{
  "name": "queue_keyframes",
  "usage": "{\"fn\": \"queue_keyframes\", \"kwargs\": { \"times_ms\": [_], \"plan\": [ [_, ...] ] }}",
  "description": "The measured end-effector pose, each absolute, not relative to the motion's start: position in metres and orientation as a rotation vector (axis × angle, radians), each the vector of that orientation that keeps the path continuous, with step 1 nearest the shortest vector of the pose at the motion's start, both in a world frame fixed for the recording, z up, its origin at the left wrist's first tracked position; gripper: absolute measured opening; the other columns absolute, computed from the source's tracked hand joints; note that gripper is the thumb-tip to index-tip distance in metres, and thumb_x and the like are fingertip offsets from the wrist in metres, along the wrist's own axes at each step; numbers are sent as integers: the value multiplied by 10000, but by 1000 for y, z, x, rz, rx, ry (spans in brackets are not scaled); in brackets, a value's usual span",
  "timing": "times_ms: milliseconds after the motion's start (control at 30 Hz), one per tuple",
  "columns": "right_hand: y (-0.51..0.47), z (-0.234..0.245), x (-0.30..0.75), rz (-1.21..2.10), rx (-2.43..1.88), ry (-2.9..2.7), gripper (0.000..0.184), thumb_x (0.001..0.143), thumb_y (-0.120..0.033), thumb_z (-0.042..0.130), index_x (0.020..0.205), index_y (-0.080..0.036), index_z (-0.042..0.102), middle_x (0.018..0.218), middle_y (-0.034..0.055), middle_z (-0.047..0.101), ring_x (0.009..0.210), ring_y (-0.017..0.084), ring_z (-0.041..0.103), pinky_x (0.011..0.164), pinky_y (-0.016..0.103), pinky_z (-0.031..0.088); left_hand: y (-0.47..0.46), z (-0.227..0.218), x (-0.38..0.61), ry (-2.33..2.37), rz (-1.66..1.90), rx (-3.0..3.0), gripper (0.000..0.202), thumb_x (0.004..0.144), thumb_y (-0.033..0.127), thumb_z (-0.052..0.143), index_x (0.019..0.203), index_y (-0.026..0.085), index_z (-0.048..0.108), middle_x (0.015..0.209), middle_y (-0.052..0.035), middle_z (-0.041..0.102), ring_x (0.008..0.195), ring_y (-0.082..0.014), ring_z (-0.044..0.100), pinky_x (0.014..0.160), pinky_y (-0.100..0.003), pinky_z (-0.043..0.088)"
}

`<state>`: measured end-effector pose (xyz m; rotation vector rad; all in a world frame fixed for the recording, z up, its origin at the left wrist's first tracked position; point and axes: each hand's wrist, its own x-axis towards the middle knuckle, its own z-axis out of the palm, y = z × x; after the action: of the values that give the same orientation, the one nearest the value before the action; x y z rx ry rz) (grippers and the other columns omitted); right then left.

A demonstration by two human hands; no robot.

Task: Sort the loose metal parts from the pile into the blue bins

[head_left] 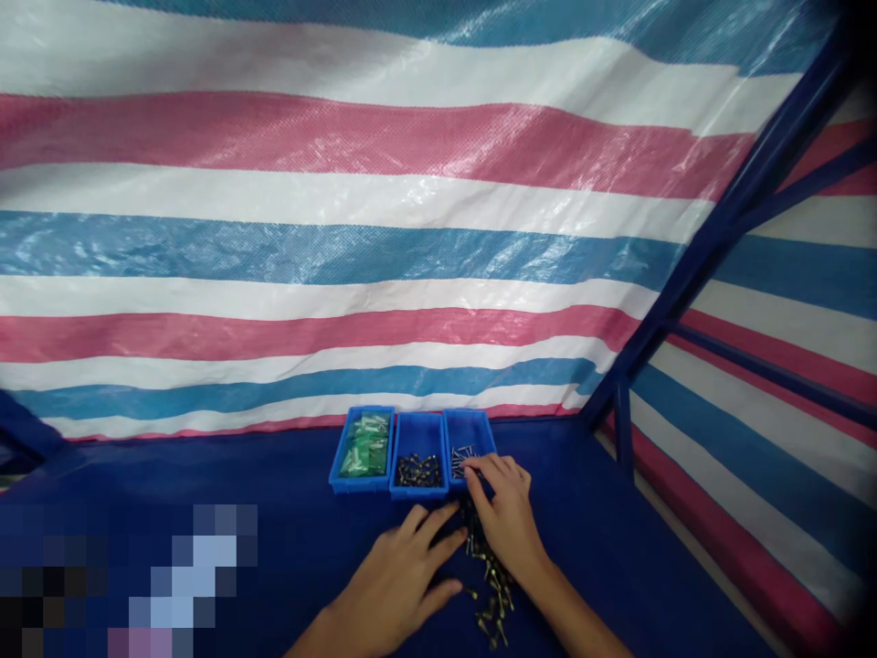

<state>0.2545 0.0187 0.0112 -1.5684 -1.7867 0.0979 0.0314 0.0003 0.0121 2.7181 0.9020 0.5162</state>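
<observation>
Three small blue bins stand side by side on the blue table. The left bin (362,446) holds green plastic pieces, the middle bin (417,455) small dark parts, the right bin (468,440) metal screws. My right hand (505,512) reaches to the front rim of the right bin, its fingertips pinched together at the screws there. My left hand (404,576) lies flat on the table with fingers spread, just in front of the middle bin. A loose heap of small brass and dark screws (490,585) lies on the table between and below my hands.
A striped pink, white and blue tarp (343,228) hangs behind the table. A dark blue metal frame (713,238) runs up at the right. The blue table surface (260,493) stretches to the left; a blurred patch (137,585) covers its near left corner.
</observation>
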Motion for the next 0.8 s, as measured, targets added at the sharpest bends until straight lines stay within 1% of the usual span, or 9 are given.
{"fn": "queue_keyframes", "kwargs": {
  "times_ms": [67, 167, 267, 333, 433, 567, 667, 733, 800],
  "plan": [
    [19, 11, 255, 67, -1575, -1792, 311, 1117, -377, 457, 1098, -296, 757, 1064, 27, 766, 1031, 232, 664, 964, 406, 407, 0, 12, 31, 898, 560, 2689, 546, 1023, 366, 714, 1546, 365, 554, 1573, -53, 581, 1311, -331, 615, 938, -433, 647],
    [19, 12, 255, 60, -1574, -1798, 325, 1119, -387, 449, 1099, -293, 759, 1067, 30, 770, 1017, 232, 667, 959, 403, 413, 0, 11, 30, 913, 576, 2671, 526, 1045, 365, 677, 1553, 375, 543, 1577, -59, 568, 1299, -312, 631, 933, -398, 639],
    [19, 11, 255, 80, -1570, -1796, 334, 1125, -396, 438, 1108, -294, 756, 1082, 37, 768, 1029, 240, 661, 964, 409, 404, 0, 10, 30, 913, 598, 2690, 535, 1047, 378, 669, 1563, 377, 529, 1640, -63, 513, 1266, -321, 653, 918, -420, 645],
    [18, 11, 255, 90, -1570, -1794, 325, 1126, -391, 442, 1111, -300, 754, 1082, 32, 765, 1045, 242, 656, 972, 412, 393, 0, 9, 30, 901, 615, 2703, 510, 1042, 375, 677, 1537, 371, 557, 1622, -55, 539, 1229, -323, 676, 916, -435, 648],
    [18, 11, 254, 99, -1569, -1789, 311, 1125, -381, 452, 1104, -299, 751, 1075, 25, 762, 1043, 239, 653, 981, 410, 382, 1, 9, 30, 890, 615, 2693, 420, 1061, 324, 645, 1478, 350, 606, 1528, -49, 619, 1228, -303, 689, 938, -412, 644],
    [18, 11, 255, 109, -1566, -1776, 295, 1119, -382, 468, 1099, -291, 748, 1077, 30, 762, 1039, 243, 650, 981, 411, 376, 5, 6, 30, 910, 614, 2648, 377, 1106, 181, 501, 1445, 303, 612, 1345, -70, 670, 1166, -237, 717, 910, -330, 644],
    [18, 12, 255, 133, -1557, -1773, 271, 1117, -372, 482, 1101, -293, 742, 1076, 23, 759, 1044, 240, 648, 990, 416, 365, 11, -3, 29, 980, 678, 2675, 401, 1104, 113, 426, 1427, 259, 613, 1284, -93, 674, 1140, -245, 727, 889, -345, 652],
    [18, 12, 255, 142, -1552, -1769, 261, 1115, -364, 489, 1100, -295, 740, 1073, 20, 757, 1050, 239, 646, 997, 418, 359, 14, -9, 28, 1008, 681, 2708, 384, 1100, 106, 435, 1393, 251, 638, 1242, -92, 686, 1104, -251, 738, 880, -354, 656],
    [18, 12, 255, 149, -1551, -1766, 261, 1114, -360, 488, 1097, -293, 740, 1068, 24, 757, 1049, 240, 642, 995, 418, 358, 15, -14, 29, 1037, 691, 2715, 348, 1104, 119, 449, 1346, 242, 667, 1206, -87, 691, 1051, -243, 754, 850, -340, 661]
  ]
}}
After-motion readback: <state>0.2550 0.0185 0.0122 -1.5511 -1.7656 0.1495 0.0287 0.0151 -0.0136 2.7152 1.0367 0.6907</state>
